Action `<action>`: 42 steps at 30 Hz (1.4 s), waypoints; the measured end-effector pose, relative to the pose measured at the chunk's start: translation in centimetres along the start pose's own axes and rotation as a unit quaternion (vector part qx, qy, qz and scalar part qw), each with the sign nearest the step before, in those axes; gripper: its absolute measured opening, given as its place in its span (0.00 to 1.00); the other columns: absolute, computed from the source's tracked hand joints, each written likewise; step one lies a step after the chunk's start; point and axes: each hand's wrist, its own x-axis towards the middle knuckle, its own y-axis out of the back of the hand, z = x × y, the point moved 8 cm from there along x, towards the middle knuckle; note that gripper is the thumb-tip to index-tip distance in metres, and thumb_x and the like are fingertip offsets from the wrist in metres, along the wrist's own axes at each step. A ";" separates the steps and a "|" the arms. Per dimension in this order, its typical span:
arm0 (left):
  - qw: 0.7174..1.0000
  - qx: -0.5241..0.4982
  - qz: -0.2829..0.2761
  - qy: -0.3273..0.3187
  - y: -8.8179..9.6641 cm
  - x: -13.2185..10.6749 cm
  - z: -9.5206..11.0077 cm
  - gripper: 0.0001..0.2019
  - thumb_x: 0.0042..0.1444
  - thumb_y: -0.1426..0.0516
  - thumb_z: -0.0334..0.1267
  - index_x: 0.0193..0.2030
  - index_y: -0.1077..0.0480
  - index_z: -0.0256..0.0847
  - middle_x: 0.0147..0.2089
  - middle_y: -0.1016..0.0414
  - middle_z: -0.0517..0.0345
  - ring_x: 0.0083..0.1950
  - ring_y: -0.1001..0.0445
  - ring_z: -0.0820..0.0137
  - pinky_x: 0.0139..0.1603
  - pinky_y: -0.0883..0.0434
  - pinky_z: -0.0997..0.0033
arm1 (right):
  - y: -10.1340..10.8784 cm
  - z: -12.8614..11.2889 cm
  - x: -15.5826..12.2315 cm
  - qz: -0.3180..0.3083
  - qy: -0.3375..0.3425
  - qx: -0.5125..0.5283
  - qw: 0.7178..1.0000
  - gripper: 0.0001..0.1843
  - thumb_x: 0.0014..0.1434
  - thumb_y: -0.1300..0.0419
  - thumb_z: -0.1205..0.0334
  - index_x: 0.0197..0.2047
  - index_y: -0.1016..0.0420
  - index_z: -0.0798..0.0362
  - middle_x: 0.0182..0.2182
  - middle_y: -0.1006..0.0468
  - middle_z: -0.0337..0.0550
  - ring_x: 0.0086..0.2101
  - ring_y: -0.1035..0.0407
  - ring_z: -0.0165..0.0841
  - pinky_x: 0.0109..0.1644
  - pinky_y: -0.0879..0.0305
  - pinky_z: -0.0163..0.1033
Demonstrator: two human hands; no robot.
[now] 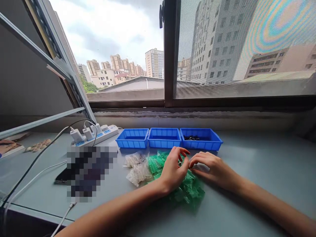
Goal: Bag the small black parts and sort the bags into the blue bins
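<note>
My left hand [173, 170] is over a pile of green plastic bags [190, 189], with its fingers curled toward the thumb. A small dark bit shows at its fingertips, too small to name. Just to the right, my right hand [211, 167] has its thumb and fingers bent together in a pinch by the pile's right edge. What that pinch holds, if anything, is hidden. The fingertips of both hands almost meet. Clear bags with whitish contents [139, 172] lie left of the green ones.
Behind the bags stand a left blue bin [132, 145], a middle blue bin [163, 144] and a right blue bin [204, 145] holding small black parts [191, 138]. A power strip [108, 132] with plugs, cables and a pixelated dark device [60, 177] are at left. A window is beyond.
</note>
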 end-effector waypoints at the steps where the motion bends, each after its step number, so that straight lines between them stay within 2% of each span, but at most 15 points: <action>1: 1.000 0.001 0.000 -0.001 0.0 0.0 0.0 0.06 0.54 0.50 0.32 0.37 0.33 0.39 0.37 0.32 0.57 0.36 0.33 0.71 0.34 0.34 0.73 | -0.1 -0.1 0.0 -0.002 0.007 -0.002 1.000 0.06 0.60 0.44 0.61 0.33 0.27 0.50 0.34 0.21 0.41 0.34 0.29 0.34 0.38 0.36 0.40; 7: 1.000 0.008 -0.011 0.005 -0.1 0.1 -0.1 0.06 0.54 0.50 0.31 0.37 0.33 0.39 0.38 0.31 0.56 0.36 0.33 0.71 0.34 0.34 0.73 | -0.4 -0.2 0.0 0.002 0.007 -0.008 1.000 0.05 0.60 0.45 0.64 0.36 0.28 0.51 0.33 0.22 0.42 0.33 0.29 0.35 0.37 0.36 0.40; 11: 1.000 0.012 -0.014 0.011 -0.2 0.1 -0.2 0.06 0.55 0.50 0.31 0.37 0.33 0.38 0.39 0.31 0.56 0.37 0.33 0.71 0.37 0.34 0.72 | -0.5 -0.3 0.0 -0.006 0.007 0.016 1.000 0.07 0.60 0.45 0.64 0.40 0.27 0.50 0.36 0.23 0.43 0.34 0.30 0.35 0.38 0.35 0.40; 15: 1.000 0.010 -0.017 0.009 -0.2 0.1 -0.2 0.07 0.54 0.50 0.31 0.37 0.33 0.38 0.38 0.32 0.56 0.37 0.33 0.71 0.35 0.34 0.73 | -0.5 0.0 0.1 -0.012 -0.005 0.026 1.000 0.06 0.59 0.44 0.63 0.37 0.26 0.50 0.35 0.23 0.43 0.34 0.30 0.35 0.39 0.36 0.41; 22: 1.000 0.012 -0.010 -0.003 0.0 0.1 -0.1 0.07 0.52 0.50 0.30 0.35 0.33 0.39 0.37 0.32 0.57 0.36 0.34 0.71 0.35 0.35 0.73 | -0.6 1.1 0.2 -0.015 -0.062 0.171 0.983 0.09 0.57 0.43 0.57 0.34 0.24 0.51 0.32 0.23 0.43 0.34 0.32 0.34 0.39 0.36 0.40; 26: 1.000 0.009 -0.011 0.004 0.0 0.1 0.0 0.07 0.52 0.50 0.31 0.36 0.33 0.40 0.37 0.33 0.57 0.36 0.34 0.71 0.32 0.36 0.74 | -0.9 2.3 0.2 0.013 -0.158 0.277 0.948 0.12 0.51 0.39 0.53 0.34 0.25 0.52 0.27 0.27 0.40 0.26 0.37 0.30 0.30 0.38 0.37; 30: 1.000 0.013 -0.002 0.013 0.3 0.1 0.0 0.07 0.55 0.51 0.37 0.29 0.36 0.40 0.33 0.35 0.59 0.34 0.35 0.72 0.33 0.38 0.73 | -1.7 3.3 0.1 0.047 -0.247 0.416 0.874 0.19 0.41 0.33 0.47 0.30 0.29 0.52 0.24 0.31 0.35 0.23 0.42 0.26 0.25 0.44 0.34; 32: 1.000 0.014 -0.004 0.012 0.3 0.1 0.0 0.13 0.56 0.51 0.42 0.23 0.40 0.40 0.30 0.38 0.60 0.33 0.37 0.72 0.35 0.38 0.71 | -2.1 3.2 0.0 0.053 -0.261 0.469 0.842 0.21 0.37 0.31 0.46 0.28 0.31 0.52 0.24 0.32 0.34 0.23 0.42 0.25 0.25 0.46 0.33; 35: 1.000 0.008 -0.023 0.009 0.0 0.1 -0.1 0.19 0.57 0.52 0.47 0.19 0.44 0.40 0.30 0.40 0.60 0.34 0.37 0.71 0.38 0.38 0.69 | -2.6 2.9 0.0 0.040 -0.262 0.512 0.817 0.23 0.34 0.29 0.47 0.28 0.30 0.52 0.24 0.31 0.34 0.22 0.43 0.23 0.25 0.47 0.33; 38: 0.999 0.009 -0.038 0.005 -0.4 0.1 -0.2 0.20 0.57 0.53 0.48 0.19 0.41 0.40 0.30 0.40 0.59 0.35 0.37 0.70 0.39 0.38 0.68 | -2.7 2.8 -0.1 0.036 -0.263 0.542 0.798 0.26 0.31 0.27 0.46 0.29 0.30 0.52 0.24 0.31 0.34 0.23 0.43 0.23 0.27 0.46 0.33; 42: 0.999 0.015 -0.047 -0.014 -0.6 0.1 -0.2 0.21 0.59 0.54 0.49 0.21 0.36 0.40 0.31 0.39 0.58 0.36 0.36 0.70 0.41 0.38 0.68 | -2.6 3.1 -0.3 0.044 -0.271 0.558 0.783 0.26 0.33 0.28 0.46 0.31 0.29 0.52 0.22 0.33 0.33 0.24 0.43 0.24 0.27 0.47 0.32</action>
